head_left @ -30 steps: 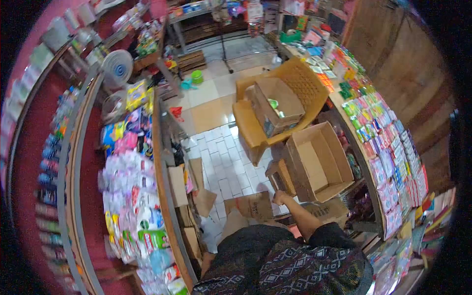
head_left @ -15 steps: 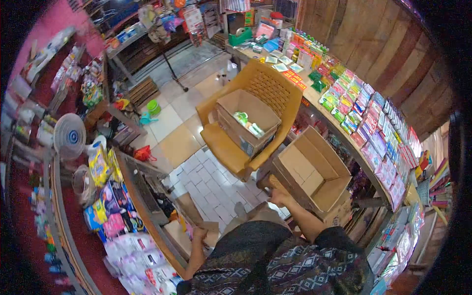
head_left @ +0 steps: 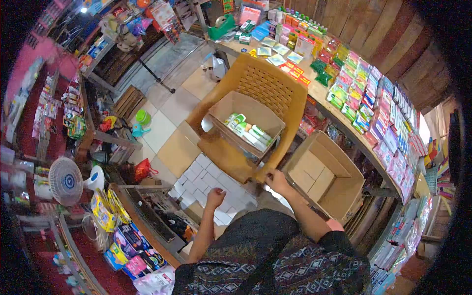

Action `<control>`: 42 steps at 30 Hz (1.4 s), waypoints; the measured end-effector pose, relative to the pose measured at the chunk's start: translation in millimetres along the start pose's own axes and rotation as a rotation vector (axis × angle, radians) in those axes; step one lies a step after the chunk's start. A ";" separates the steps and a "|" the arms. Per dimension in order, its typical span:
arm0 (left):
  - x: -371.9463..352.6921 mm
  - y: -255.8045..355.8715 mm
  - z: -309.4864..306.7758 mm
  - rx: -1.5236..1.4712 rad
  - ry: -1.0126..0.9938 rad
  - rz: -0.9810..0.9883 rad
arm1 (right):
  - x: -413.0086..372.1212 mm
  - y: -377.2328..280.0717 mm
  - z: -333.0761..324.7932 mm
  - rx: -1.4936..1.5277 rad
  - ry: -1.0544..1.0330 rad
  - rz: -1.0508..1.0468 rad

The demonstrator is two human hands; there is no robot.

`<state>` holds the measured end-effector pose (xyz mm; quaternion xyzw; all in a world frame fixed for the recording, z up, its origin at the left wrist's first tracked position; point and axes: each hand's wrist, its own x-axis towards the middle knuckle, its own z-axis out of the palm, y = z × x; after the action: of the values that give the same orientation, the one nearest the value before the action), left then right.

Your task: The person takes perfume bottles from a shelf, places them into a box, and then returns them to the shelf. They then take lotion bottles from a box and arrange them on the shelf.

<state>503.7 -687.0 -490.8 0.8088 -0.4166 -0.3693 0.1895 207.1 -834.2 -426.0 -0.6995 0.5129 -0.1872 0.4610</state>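
Observation:
My left hand hovers over the white brick-patterned floor, its fingers curled in and nothing visible in them. My right hand is at the front end of the right armrest of a tan plastic chair. Its fingers are bent; whether they grip the armrest or something small is hidden. On the chair's seat rests an open cardboard box holding several white and green bottles. Right of my right hand stands a larger open carton, with bare cardboard showing inside.
A long counter full of packets and bottles curves along the right. To the left are a white fan, a shelf with bagged goods, a red plastic bag and a green pail on the floor.
My left hand has left a cardboard flap low on the left and risen toward the middle. My right hand has shifted from beside the large carton up to the armrest end. The view has turned slightly.

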 end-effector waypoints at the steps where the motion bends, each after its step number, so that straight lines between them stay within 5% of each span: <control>1: 11.5 11.6 -4.6 -0.035 0.000 0.029 | 12.4 -5.0 1.5 0.022 0.020 -0.008; 11: 138.3 172.7 -59.0 -0.177 0.100 0.299 | 112.1 -4.7 -7.6 -0.253 0.093 -0.137; 14: 211.2 173.5 -39.4 -0.360 -0.037 0.400 | 118.8 0.4 2.6 -0.375 0.066 -0.131; 19: 290.0 215.8 -28.4 0.092 -0.123 0.303 | 117.6 6.5 27.9 -0.540 -0.016 -0.015; 23: 351.0 209.6 4.7 0.372 -0.270 0.247 | 127.3 -14.1 33.3 -0.565 -0.052 0.109; 24: 364.6 209.5 10.5 0.450 -0.320 0.216 | 132.4 -17.9 38.4 -0.668 0.116 -0.003; 27: 401.4 206.9 26.4 0.678 -0.559 0.227 | 146.2 -27.1 35.8 -0.521 -0.089 0.328; 28: 412.3 193.8 40.2 0.708 -0.423 0.299 | 150.9 -29.0 36.5 -0.516 -0.075 0.357; 33: 438.7 173.9 83.6 0.789 -0.362 0.421 | 172.2 -31.1 47.9 -0.410 -0.038 0.584; 36: 447.3 150.1 105.7 0.778 -0.424 0.456 | 176.9 -19.0 62.6 -0.545 0.261 0.391; 40: 455.9 112.7 133.6 0.651 -0.412 0.540 | 192.5 -24.4 49.5 -0.401 0.335 0.332; 42: 458.1 102.4 136.9 0.624 -0.574 0.547 | 204.5 -25.7 40.6 -0.337 0.357 0.291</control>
<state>519.7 -1119.2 -719.0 0.5540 -0.7392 -0.3713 -0.0936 333.5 -996.6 -468.1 -0.6413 0.7048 -0.1516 0.2627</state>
